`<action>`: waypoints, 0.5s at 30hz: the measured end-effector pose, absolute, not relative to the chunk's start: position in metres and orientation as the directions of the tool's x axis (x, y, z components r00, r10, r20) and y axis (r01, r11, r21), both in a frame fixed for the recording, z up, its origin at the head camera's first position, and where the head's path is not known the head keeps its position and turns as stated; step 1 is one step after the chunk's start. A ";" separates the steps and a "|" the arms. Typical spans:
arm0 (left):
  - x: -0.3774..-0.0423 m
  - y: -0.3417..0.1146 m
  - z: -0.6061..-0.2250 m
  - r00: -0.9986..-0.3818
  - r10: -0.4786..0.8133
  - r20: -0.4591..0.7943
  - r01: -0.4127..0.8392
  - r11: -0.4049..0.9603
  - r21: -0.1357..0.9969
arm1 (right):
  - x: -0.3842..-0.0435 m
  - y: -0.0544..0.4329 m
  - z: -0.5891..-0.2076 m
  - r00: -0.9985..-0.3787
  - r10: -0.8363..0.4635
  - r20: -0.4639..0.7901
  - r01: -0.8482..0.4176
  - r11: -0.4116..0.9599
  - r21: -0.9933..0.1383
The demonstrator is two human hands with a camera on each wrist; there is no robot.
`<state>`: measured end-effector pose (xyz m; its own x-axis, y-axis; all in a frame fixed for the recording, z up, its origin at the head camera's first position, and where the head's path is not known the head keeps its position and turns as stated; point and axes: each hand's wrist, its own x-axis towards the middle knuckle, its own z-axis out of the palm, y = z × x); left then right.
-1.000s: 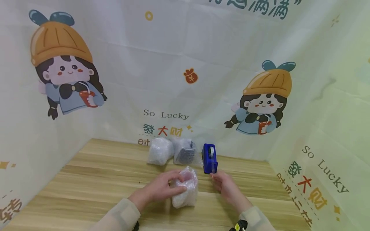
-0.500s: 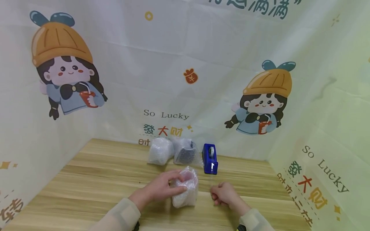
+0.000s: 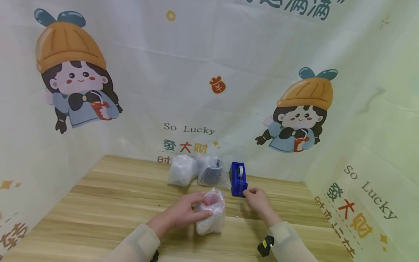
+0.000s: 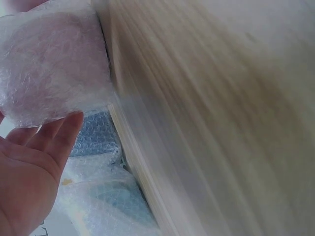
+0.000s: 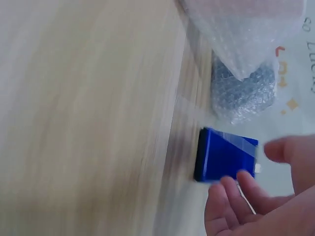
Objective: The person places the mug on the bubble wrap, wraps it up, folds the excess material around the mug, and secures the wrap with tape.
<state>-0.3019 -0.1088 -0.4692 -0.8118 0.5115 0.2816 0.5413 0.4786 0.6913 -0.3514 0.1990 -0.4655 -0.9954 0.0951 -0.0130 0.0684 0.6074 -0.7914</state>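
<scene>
My left hand (image 3: 183,211) grips a pink object in bubble wrap (image 3: 214,222), standing at the front middle of the wooden table. In the left wrist view its fingers curl along the near side of the wrap (image 4: 54,69). My right hand (image 3: 260,202) reaches the front end of a blue tape dispenser (image 3: 236,182); its fingertips are right at that end. The right wrist view shows a gap between thumb (image 5: 278,149) and fingers, beside the dispenser (image 5: 226,160). A clear strip of tape (image 5: 194,109) stretches from the dispenser towards the wrapped object.
Behind the held object stand two more bubble-wrapped things, a whitish one (image 3: 182,171) and a dark one (image 3: 211,175), side by side left of the dispenser. A printed cloth (image 3: 196,91) hangs along the table's back and sides.
My right hand first drew tape out from the dispenser towards me, then moved back up to the dispenser's front end. The left hand keeps its grip on the wrapped object in place.
</scene>
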 end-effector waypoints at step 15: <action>-0.301 -0.111 -0.471 -0.819 0.504 0.273 0.529 0.483 0.698 | -0.373 0.177 -0.475 -0.937 0.162 -0.308 0.299 -0.077 -0.951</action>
